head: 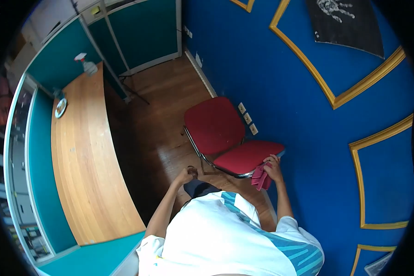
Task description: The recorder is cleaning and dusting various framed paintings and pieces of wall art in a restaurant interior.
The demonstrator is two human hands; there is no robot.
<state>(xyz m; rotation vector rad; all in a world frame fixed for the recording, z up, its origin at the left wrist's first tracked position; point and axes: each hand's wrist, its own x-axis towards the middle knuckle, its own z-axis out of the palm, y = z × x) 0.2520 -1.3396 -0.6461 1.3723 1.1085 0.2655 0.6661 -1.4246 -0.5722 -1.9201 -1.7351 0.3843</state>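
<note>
A chair with two red upholstered pads [214,126] and a chrome tube frame stands before me, close to the blue wall. My right hand [273,168] holds a crumpled dark-pink cloth [261,177], its fingers at the edge of the chair's nearer pad [250,157]. The cloth hangs below that edge. My left hand [184,177] is low beside my dark trousers, left of the chair, with its fingers curled. A small brown shape shows right by it, perhaps my foot, and whether the hand holds anything is unclear.
On the left, a long wooden desk [86,155] carries a spray bottle [89,67] and a small plate [61,108], inside teal partitions [145,34]. Wall sockets [247,118] sit just behind the chair. Gold frames [307,65] line the blue wall. A thin black stand leg [138,94] reaches across the floor.
</note>
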